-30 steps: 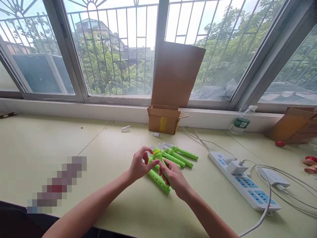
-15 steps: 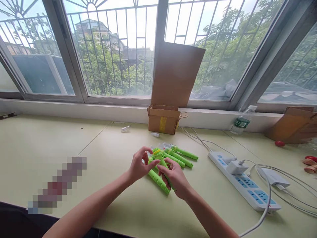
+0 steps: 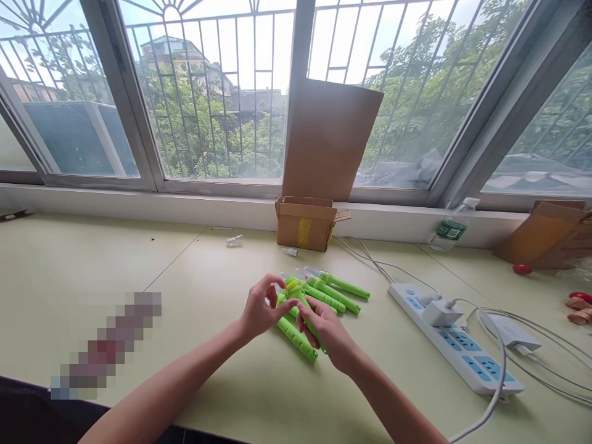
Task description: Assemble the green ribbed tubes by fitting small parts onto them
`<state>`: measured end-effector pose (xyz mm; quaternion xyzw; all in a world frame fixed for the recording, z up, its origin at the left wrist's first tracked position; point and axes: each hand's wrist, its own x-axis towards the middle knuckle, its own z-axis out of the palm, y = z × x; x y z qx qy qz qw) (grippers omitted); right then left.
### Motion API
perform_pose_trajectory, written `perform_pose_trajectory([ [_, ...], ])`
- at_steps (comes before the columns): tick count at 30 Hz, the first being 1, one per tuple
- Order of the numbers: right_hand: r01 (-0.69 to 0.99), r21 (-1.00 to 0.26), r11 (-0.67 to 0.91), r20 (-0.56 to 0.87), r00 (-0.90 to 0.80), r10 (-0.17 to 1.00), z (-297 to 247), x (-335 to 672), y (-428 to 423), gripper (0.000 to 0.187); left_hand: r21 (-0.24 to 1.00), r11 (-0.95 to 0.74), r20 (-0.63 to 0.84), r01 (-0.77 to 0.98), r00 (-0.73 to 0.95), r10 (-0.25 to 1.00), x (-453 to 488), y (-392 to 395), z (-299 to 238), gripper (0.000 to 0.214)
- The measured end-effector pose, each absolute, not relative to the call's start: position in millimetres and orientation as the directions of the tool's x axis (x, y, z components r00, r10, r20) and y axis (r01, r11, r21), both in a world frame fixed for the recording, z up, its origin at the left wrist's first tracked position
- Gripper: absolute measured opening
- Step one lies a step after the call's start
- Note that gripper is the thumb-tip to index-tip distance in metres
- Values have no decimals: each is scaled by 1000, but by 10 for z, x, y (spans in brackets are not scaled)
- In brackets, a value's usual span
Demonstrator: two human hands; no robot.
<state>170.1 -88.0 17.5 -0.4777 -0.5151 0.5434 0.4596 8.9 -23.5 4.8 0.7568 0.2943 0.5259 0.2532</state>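
Note:
My right hand [image 3: 326, 327] is wrapped around the green body of a stick-shaped plastic piece [image 3: 293, 285] with a ridged, yellow-banded collar. At the collar end, my left hand [image 3: 263, 305] curls its index finger and thumb against the same green stick. Its clear tip is mostly hidden behind the fingers. Beneath both hands lies another green stick [image 3: 296, 339] with a wavy handle. Several similar green sticks [image 3: 349, 287] with clear ends lie just beyond my right hand, side by side on the pale table.
Behind the sticks stand a small cardboard box [image 3: 305, 227], a white cap-like piece [image 3: 290, 251] and a clear plastic piece [image 3: 235, 240]. A white power strip [image 3: 456, 339] with cables lies to the right. Farther back are a water bottle [image 3: 451, 229] and another carton [image 3: 546, 234].
My right hand has shifted slightly along the green stick, its thumb now closer to my left thumb. My left hand stays nearly still at the collar.

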Motion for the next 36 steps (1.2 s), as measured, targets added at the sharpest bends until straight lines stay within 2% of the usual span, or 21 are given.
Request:
perform_pose_trajectory([
  [2, -15, -996, -89, -88, -86, 992, 178, 1693, -887, 39, 694, -698, 647, 179, 270, 713, 92, -237, 52, 31],
  [5, -15, -991, -134, -134, -40, 990, 175, 1682, -893, 55, 697, -695, 647, 174, 266, 715, 94, -241, 65, 31],
  [14, -39, -999, -21, -20, -21, 1000, 157, 1668, -866, 33, 705, -690, 645, 162, 259, 719, 97, -242, 82, 32],
  [21, 7, -1000, -4, -4, -108, 994, 154, 1653, -871, 35, 711, -685, 641, 157, 256, 724, 98, -237, 82, 32],
  [31, -70, -997, -19, -14, -66, 998, 180, 1658, -889, 32, 709, -686, 638, 162, 266, 722, 105, -230, 59, 32],
  [36, -43, -997, -60, -60, -14, 998, 192, 1644, -892, 44, 712, -683, 636, 162, 264, 725, 105, -236, 66, 32],
])
